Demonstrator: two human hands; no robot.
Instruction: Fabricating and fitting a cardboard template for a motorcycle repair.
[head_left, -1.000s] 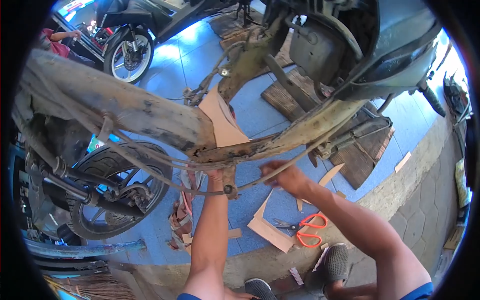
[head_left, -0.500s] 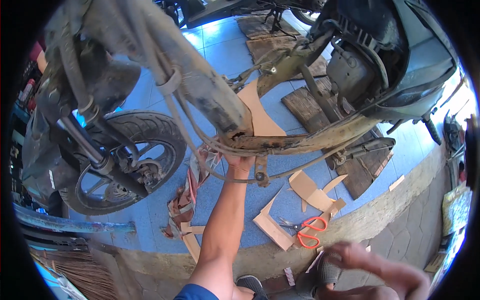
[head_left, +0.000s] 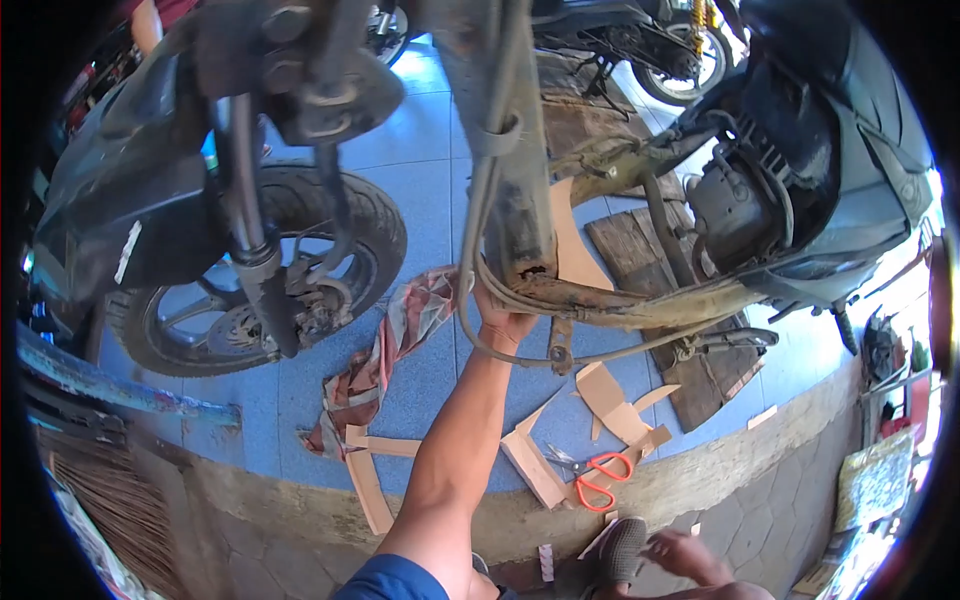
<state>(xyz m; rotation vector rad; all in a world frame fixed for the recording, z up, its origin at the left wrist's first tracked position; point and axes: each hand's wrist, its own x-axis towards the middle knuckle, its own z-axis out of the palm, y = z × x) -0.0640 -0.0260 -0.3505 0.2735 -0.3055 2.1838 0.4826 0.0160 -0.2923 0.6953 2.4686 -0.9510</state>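
Observation:
My left hand (head_left: 505,318) reaches under the rusty frame tube (head_left: 600,303) of a stripped motorcycle, and its fingers are hidden behind the tube and cables. A curved piece of tan cardboard (head_left: 580,245) stands against the far side of the frame, in the bend above that hand. A rust hole (head_left: 537,271) shows at the bend. Low at the right, my right hand (head_left: 685,556) hovers beside a grey shoe (head_left: 622,550), with loosely apart fingers and nothing visible in them. Orange-handled scissors (head_left: 603,480) lie among cardboard scraps (head_left: 533,465) on the blue tiles.
The front wheel (head_left: 372,235) stands at the left, near a crumpled red-and-grey cloth (head_left: 375,375). Wooden boards (head_left: 690,375) lie beneath the engine (head_left: 735,205). A concrete step edge (head_left: 300,490) borders the tiles. A broom (head_left: 125,500) is at the lower left; another motorcycle (head_left: 600,40) stands behind.
The view has shifted, so the frame tube appears more upright and farther right. My right hand has moved left and lower in view. My left hand stays under the frame.

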